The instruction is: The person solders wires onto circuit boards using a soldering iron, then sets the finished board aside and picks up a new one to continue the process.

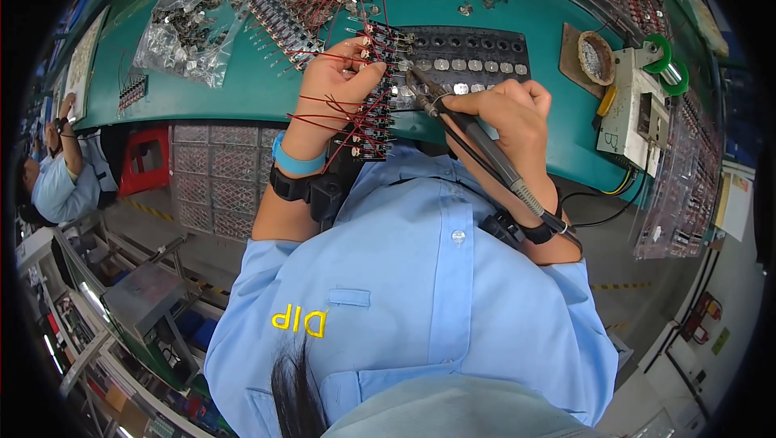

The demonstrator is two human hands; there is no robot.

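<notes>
Gripping a red-wired black circuit-board strip (378, 103): left hand (335, 82) | clasping a grey pen-shaped soldering iron (487, 147): right hand (515, 119)

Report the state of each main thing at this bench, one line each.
Left hand: closed on the board strip
Board strip: held, red wires splayed
Right hand: closed on the soldering iron
Soldering iron: slanted, tip toward black tray
Black tray: partly filled with metal pieces
Clear bag: metal parts inside
Green spool: wire wound on
</notes>
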